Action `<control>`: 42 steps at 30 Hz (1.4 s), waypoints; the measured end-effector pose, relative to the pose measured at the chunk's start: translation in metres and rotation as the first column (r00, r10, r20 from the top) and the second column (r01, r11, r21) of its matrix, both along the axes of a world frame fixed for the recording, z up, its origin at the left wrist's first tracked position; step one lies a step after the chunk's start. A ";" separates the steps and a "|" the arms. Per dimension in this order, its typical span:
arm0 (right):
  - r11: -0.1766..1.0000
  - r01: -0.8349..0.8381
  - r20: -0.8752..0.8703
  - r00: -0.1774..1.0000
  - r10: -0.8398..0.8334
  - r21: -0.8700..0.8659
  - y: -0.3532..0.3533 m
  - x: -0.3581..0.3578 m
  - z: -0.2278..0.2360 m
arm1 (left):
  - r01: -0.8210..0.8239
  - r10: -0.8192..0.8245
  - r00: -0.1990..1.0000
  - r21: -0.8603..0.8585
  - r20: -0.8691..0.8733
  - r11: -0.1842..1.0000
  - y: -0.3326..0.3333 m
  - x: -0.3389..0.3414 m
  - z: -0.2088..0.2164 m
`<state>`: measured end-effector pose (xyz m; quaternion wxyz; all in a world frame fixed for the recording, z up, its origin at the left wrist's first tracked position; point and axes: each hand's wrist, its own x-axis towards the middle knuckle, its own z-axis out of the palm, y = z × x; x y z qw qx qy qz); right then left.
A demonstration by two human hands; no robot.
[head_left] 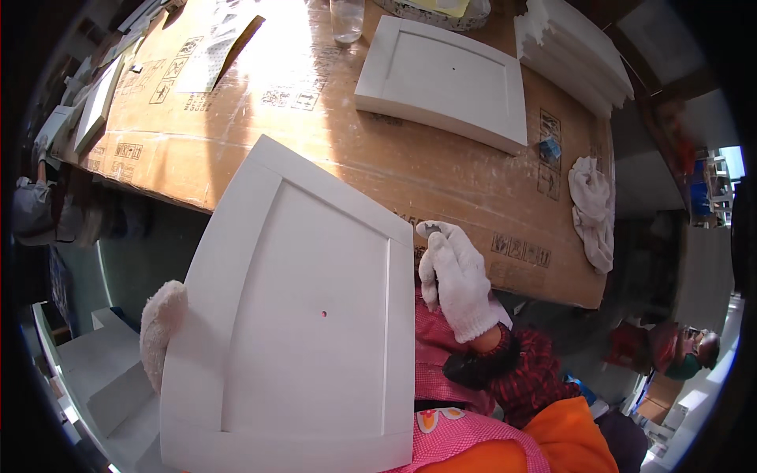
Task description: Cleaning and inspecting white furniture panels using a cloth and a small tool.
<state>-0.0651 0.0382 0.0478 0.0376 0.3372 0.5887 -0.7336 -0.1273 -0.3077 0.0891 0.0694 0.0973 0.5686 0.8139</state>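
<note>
A white panel door (307, 315) with a raised frame, one curved edge and a small reddish dot in its middle stands tilted in front of me. My left hand (164, 327), in a white glove, grips its left edge; the fingers behind the panel are hidden. Close to the panel's upper right edge is my right hand (457, 276), also gloved. Its fingers are bent and pressed together, with a small grey patch at the fingertips that I cannot make out.
A cardboard-covered table (449, 197) lies ahead. On it are a stack of white panels (441, 75), a pile of white pieces (574, 55), a clear cup (347, 20), a white cloth (593, 213) and a small blue piece (550, 148). Other people (670, 348) are off to the sides.
</note>
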 end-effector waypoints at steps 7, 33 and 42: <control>0.864 -0.396 0.206 0.916 0.346 0.311 0.036 -0.006 0.007 | 0.276 -0.126 0.750 -0.134 0.650 0.952 0.104 -0.015 0.077; 0.350 -0.747 0.317 0.588 0.744 0.565 0.059 -0.029 0.029 | 0.581 -0.494 0.789 -0.181 0.365 0.794 0.135 -0.007 0.081; 0.360 -0.673 0.355 0.683 0.639 0.647 0.057 -0.033 0.023 | 0.523 -0.375 0.777 -0.187 0.506 0.832 0.131 0.004 0.093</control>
